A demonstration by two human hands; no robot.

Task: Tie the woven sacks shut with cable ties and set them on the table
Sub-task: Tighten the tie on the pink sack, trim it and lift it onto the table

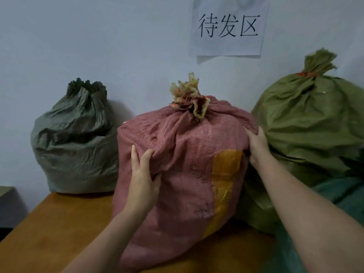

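Red woven sack [187, 146], neck tied, stands on the desk [59, 223] between a grey sack [78, 138] and a green sack [307, 123]. The left hand [144, 172] and right hand [258, 146] grip its sides, fingers [146, 155] pinching folds of cloth.

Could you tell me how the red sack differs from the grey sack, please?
The red sack bears a yellow patch; the grey sack is plain. The left hand and right hand grip the red sack; the grey sack stands untouched. The red sack's neck is a frayed tuft, the grey sack's a short ruffle. Both stand upright on the table.
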